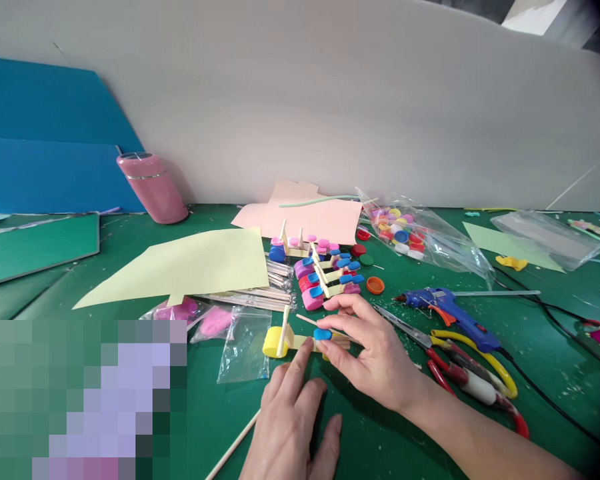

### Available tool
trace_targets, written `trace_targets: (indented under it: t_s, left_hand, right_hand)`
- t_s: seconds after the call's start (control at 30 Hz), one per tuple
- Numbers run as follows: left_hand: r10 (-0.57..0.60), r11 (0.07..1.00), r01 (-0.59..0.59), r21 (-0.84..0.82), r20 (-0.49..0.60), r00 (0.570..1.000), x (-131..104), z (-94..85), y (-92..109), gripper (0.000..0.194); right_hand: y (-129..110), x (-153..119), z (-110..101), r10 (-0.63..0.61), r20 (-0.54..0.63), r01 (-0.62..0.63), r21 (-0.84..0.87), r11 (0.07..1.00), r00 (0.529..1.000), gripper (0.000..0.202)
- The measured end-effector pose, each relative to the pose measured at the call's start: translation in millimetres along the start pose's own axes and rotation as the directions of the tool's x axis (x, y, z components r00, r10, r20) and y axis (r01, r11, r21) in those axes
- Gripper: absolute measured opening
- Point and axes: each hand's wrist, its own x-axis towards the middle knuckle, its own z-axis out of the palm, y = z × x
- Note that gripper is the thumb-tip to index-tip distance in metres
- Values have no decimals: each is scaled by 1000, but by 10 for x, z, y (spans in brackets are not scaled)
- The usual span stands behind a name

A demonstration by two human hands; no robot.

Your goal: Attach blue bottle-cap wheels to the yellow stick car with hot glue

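In front of me lies a small craft-stick model (303,342) with yellow bottle caps (276,341) at its left end and a short upright stick. My left hand (295,413) rests on the table with its index finger stretched out, the tip touching the model's flat stick. My right hand (367,340) reaches in from the right. Its thumb and fingertips close on a blue oval piece (323,334) at the top of the model. A thin stick (306,319) runs beneath the right fingers. Similar models (325,273) with coloured caps stand just behind.
To the right lie scissors (405,327), a blue glue gun (450,313) with its cord, and red-handled pliers (475,387). Bags of caps (405,230) and pink pieces (215,323), coloured paper (190,263) and a pink tumbler (153,187) lie or stand farther back.
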Motion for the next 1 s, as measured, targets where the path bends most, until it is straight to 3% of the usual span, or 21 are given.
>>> trace_targets:
  t_s: [0.13, 0.33, 0.8, 1.0]
  left_hand:
    - [21, 1000, -21, 4, 16, 1000, 7, -7, -7, 13]
    - [-28, 999, 25, -38, -66, 997, -27, 87, 6, 13]
    - [-21, 998, 15, -55, -104, 994, -37, 132, -9, 13]
    - [-18, 999, 14, -51, -71, 997, -24, 63, 10, 16]
  right_hand:
    - [2, 0, 9, -3, -23, 3, 5, 1000, 1000, 16]
    - [4, 6, 15, 3, -37, -3, 7, 1000, 999, 16]
    - [9, -1, 14, -8, -10, 8, -19, 1000, 1000, 16]
    - [0, -12, -6, -13, 11, 13, -8, 1000, 1000, 35]
